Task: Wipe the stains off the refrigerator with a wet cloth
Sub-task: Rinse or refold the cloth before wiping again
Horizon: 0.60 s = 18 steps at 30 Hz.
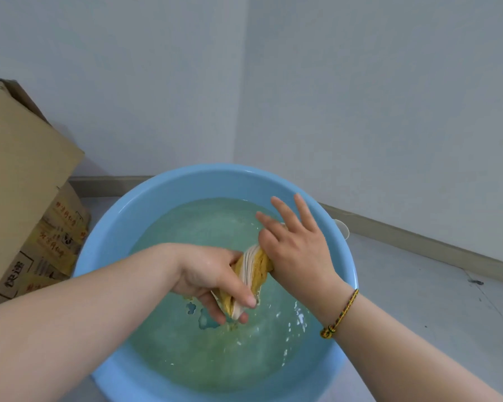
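Observation:
A yellow and white striped cloth (253,271) is twisted into a rope above a blue basin (163,187) of water. My left hand (209,277) grips its lower end, with thumb and fingers curled round it. My right hand (296,248) holds the upper end, its thumb and one finger round the cloth while the other fingers stretch out straight. Ripples and drops mark the water under the cloth. The refrigerator is not in view.
The basin stands on a light floor in a room corner, close to two pale walls with a grey skirting board (418,239). Cardboard boxes (26,181) are stacked at the left. A braided bracelet (341,314) circles my right wrist.

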Available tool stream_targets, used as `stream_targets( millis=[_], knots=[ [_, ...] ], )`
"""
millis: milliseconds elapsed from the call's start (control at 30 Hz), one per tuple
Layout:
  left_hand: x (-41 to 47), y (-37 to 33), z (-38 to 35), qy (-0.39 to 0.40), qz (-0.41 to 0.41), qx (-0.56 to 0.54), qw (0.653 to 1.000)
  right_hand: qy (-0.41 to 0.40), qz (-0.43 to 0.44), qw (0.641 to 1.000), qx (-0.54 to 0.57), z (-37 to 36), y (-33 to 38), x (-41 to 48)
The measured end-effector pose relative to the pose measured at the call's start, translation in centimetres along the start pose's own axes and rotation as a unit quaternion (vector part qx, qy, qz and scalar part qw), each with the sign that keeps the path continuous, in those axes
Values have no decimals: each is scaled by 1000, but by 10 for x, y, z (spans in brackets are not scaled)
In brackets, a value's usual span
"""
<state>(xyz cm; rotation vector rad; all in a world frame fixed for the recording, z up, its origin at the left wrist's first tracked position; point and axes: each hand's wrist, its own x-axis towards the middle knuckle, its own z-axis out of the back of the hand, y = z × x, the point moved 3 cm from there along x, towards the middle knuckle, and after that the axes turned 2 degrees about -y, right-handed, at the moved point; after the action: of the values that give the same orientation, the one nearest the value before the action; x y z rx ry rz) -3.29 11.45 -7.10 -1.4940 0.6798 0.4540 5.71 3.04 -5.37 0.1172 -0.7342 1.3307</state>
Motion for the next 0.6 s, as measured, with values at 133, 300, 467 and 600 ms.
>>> stream_targets(
  millis=[133, 300, 467, 600],
  knots=[
    [13, -5, 0, -181, 24, 291, 939, 158, -33, 984, 79, -7, 9, -1],
    [13, -27, 10, -348, -40, 616, 705, 263, -306, 872, 277, -14, 17, -16],
    [10, -33, 13, -354, -98, 686, 628, 185, -517, 673, 496, -18, 30, -21],
    [-1, -31, 14, -386, -249, 686, 565, 151, -591, 549, 572, -13, 46, -26]
  ],
)
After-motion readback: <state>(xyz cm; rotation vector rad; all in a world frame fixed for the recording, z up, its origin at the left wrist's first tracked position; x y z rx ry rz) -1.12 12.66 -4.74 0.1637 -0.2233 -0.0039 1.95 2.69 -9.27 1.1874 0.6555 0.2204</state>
